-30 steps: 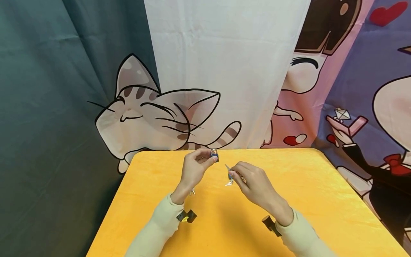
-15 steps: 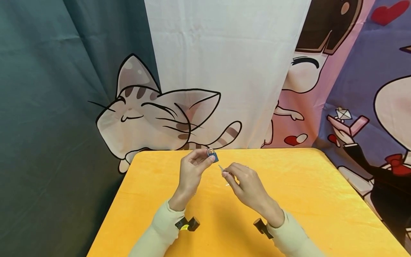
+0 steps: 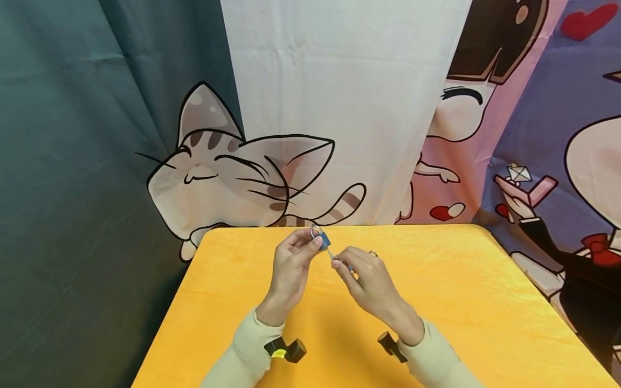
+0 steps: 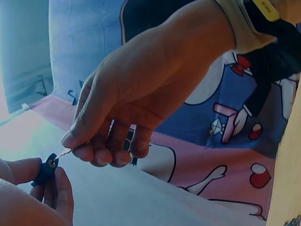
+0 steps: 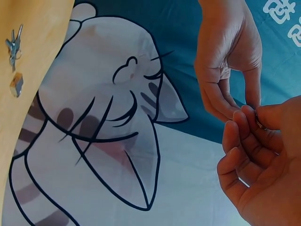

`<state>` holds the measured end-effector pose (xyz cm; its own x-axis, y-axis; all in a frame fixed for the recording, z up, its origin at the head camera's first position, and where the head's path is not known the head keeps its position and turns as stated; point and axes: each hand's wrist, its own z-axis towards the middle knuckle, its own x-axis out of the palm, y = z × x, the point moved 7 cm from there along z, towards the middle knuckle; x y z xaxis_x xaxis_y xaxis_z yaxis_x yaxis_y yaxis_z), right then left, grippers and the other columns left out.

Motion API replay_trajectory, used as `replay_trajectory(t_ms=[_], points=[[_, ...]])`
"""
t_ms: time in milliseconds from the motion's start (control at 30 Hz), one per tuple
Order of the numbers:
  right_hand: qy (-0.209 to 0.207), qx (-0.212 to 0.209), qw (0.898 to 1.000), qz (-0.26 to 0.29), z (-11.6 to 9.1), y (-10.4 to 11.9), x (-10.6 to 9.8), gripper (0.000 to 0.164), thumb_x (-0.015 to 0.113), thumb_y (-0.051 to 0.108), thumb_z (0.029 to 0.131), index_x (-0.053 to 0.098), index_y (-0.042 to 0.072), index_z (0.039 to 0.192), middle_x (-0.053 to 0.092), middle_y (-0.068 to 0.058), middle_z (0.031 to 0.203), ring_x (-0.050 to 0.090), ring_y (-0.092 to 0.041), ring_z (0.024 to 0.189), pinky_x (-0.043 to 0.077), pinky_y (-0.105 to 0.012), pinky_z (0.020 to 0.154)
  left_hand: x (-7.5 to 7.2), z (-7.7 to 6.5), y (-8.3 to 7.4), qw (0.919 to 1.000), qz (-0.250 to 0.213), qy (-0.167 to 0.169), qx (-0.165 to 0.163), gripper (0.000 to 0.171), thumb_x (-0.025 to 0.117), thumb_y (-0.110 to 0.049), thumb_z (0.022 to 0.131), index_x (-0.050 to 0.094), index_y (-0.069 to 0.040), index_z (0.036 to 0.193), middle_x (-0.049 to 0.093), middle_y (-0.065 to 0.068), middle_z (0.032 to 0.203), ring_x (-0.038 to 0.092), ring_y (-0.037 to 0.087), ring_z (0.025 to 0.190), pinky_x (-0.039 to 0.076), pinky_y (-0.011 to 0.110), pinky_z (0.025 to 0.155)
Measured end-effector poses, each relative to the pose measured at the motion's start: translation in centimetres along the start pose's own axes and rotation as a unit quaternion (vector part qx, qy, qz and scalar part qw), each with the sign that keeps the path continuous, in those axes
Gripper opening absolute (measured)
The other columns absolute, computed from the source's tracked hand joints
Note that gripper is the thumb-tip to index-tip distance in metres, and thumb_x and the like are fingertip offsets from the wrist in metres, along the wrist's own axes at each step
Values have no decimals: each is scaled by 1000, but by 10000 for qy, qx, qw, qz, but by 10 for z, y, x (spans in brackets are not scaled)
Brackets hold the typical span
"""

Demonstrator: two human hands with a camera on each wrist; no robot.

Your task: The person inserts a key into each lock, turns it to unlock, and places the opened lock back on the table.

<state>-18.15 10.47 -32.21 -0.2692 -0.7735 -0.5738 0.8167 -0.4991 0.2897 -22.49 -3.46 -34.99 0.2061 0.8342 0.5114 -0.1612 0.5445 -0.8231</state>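
In the head view my left hand [image 3: 292,269] holds a small blue padlock [image 3: 324,241] between thumb and fingers, its silver shackle tilted up to the left. My right hand [image 3: 372,280] pinches a thin key [image 3: 331,253] whose tip is right at the padlock's lower end. The left wrist view shows the padlock [image 4: 45,172] with its keyhole face towards the key [image 4: 64,152]. Most of the key's head is hidden by my right thumb and forefinger. Small blue and metal bits [image 3: 352,268] show by the right hand's fingers.
A yellow cloth covers the table [image 3: 335,345]. In the right wrist view a bunch of keys [image 5: 14,47] and a small brass-coloured block [image 5: 16,84] lie on it. A curtain [image 3: 339,108] printed with cartoon figures hangs behind the table's far edge.
My right hand has moved left, bringing the key to the padlock's underside. The left hand has tilted the padlock so its shackle leans left.
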Motion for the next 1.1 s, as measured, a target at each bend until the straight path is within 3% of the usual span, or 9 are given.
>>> replay_trajectory(t_ms=[200,500,933,1100], points=[[-28,43,10000,26,0,1,1,6,65,7,93,68,11,90,60,5,75,51,-3,63,49,-22,55,1,-2,3,9997,-205,-4,-153,13,68,-3,91,62,-8,102,63,0,101,64,10,91,55,22,89],[-153,-23,9999,52,1,2,0,8,64,8,94,66,12,88,58,6,73,50,-3,63,46,-19,55,4,-6,7,9994,-282,47,-218,13,68,-4,90,62,-8,101,63,0,100,63,9,91,55,21,89],[-198,64,9998,48,1,2,1,8,67,8,91,64,12,85,54,6,69,44,-3,60,36,-11,54,5,-11,9,9996,209,184,41,14,68,-3,90,62,-8,101,63,1,104,64,11,96,53,22,92],[-207,214,9986,443,-2,0,3,11,63,8,94,64,11,84,53,6,68,43,-1,60,37,-12,54,5,-11,7,9991,380,160,140,15,70,-4,89,63,-7,102,65,1,104,65,12,95,54,21,89]])
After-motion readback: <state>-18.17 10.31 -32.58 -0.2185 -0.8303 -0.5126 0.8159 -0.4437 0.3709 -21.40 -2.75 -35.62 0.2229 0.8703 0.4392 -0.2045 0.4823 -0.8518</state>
